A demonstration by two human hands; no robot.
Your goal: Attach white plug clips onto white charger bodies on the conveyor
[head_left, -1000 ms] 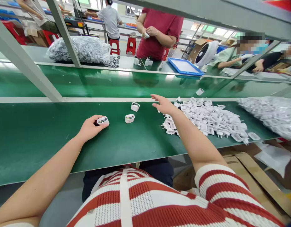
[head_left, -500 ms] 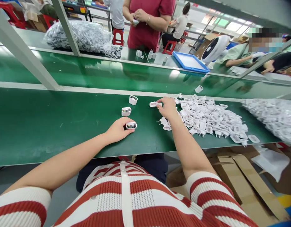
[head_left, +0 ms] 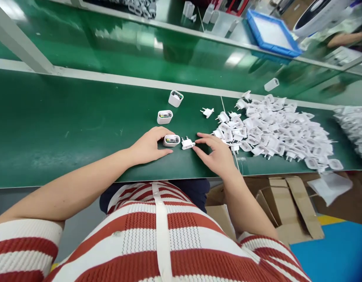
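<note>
My left hand [head_left: 150, 147] is curled round a white oval charger housing [head_left: 171, 141], thumb in front and fingers behind. This housing stands with its open end up, showing circuit parts inside. The fingertips of my right hand [head_left: 214, 152] pinch the right end of a white two-pin plug piece [head_left: 187, 143], just right of the housing and apart from it. Two more open charger housings, one nearer [head_left: 165, 117] and one farther [head_left: 175, 98], stand beyond my left hand. Another plug piece [head_left: 207, 112] lies on its own beyond my right hand.
A large heap of white plug pieces [head_left: 275, 127] covers the right of the green worktop [head_left: 66, 129]. Behind runs a rail [head_left: 116, 78], with a white housing [head_left: 271, 84] past it. A blue tray [head_left: 273, 33] sits farther back. Cardboard boxes [head_left: 289, 207] stand below the edge.
My right hand has come back towards me from the far side of the worktop, bringing a plug piece beside the housing at my left hand. The camera has tilted down.
</note>
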